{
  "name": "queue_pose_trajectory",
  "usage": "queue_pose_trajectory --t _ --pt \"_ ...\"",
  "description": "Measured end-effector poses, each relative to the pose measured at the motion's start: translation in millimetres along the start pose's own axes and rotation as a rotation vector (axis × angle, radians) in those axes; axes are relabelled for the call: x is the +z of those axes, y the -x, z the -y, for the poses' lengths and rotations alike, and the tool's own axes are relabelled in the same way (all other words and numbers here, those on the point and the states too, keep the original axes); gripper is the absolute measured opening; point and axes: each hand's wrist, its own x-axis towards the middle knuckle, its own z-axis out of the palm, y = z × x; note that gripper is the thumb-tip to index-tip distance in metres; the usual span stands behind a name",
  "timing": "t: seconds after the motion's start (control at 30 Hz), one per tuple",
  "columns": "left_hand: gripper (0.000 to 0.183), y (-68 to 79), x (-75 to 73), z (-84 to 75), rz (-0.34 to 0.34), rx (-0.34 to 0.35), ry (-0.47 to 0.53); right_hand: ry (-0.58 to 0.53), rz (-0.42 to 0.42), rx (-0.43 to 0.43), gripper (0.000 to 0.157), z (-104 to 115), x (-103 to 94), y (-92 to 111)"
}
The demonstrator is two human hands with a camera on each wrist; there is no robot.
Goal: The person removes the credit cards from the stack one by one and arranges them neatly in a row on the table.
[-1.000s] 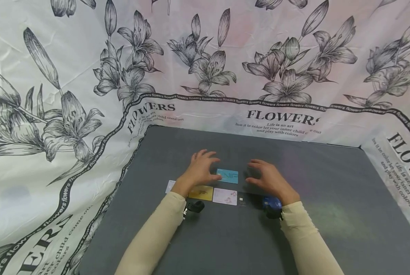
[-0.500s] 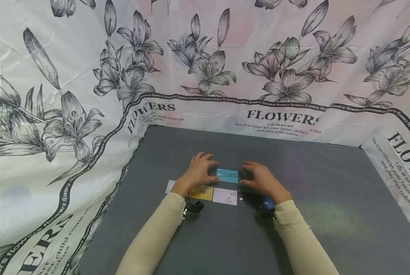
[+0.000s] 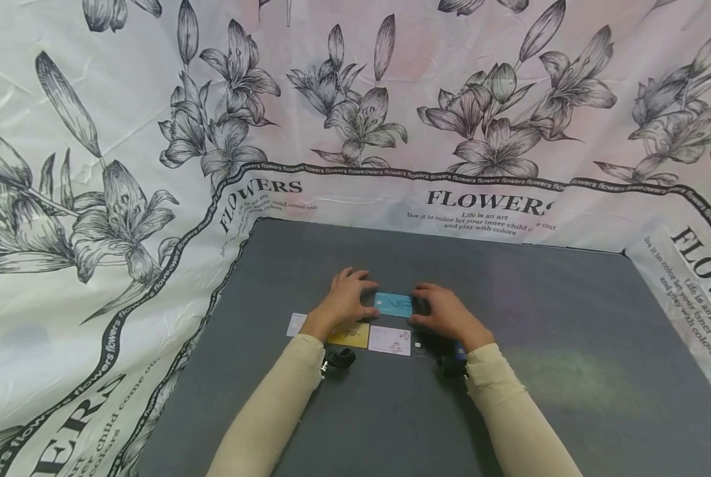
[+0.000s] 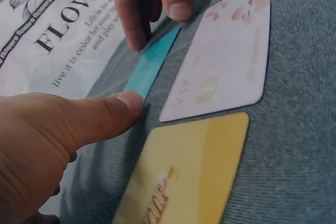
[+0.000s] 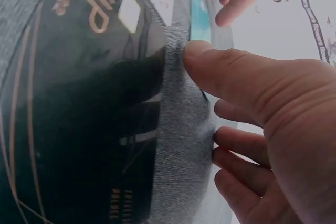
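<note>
A teal card with VIP lettering (image 3: pixel 393 304) lies flat on the dark grey cloth, between my two hands. At its left end is my left hand (image 3: pixel 346 298), thumb tip at the card's edge and fingers bent loosely. My right hand (image 3: pixel 447 313) is at the opposite end, its thumb (image 5: pixel 202 56) overlapping that end in the right wrist view. Neither hand lifts the card. Nearer me is a row: a whitish card (image 3: pixel 296 323), a yellow card (image 3: pixel 350 335), a pale pink flowered card (image 3: pixel 389 340), a black VIP card (image 5: pixel 89 93) and a mostly hidden blue card (image 3: pixel 460 350).
The grey cloth (image 3: pixel 379 411) covers the table top. A white flower-printed sheet (image 3: pixel 355 192) hangs behind it and along the left side. Black wrist cameras (image 3: pixel 338 358) sit under the wrists, and the forearms hide part of the card row.
My right hand has moved left to the right end of the teal card. My left hand has stayed nearly in place, its fingers slightly lower. The cards have not visibly moved.
</note>
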Motion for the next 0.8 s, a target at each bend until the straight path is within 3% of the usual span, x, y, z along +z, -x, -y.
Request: queue_pose_trajectory --t 0.13,0.33,0.5,0.8 --pt "0.064 -7.5 15.1 16.6 -0.011 0.014 0.043 0.000 0.001 0.013 0.063 0 2.6 0" --pt "0.060 2.5 2.3 -0.2 -0.003 0.014 -0.020 0.009 0.013 0.037 0.064 2 3.4 -1" --pt "0.053 1.8 5.7 3.8 -0.022 0.029 0.017 0.035 0.005 0.023 0.058 5 5.3 -2" --pt "0.054 7.2 0.0 -7.0 -0.002 0.015 -0.046 0.041 -0.006 0.024 0.054 8 5.7 -1"
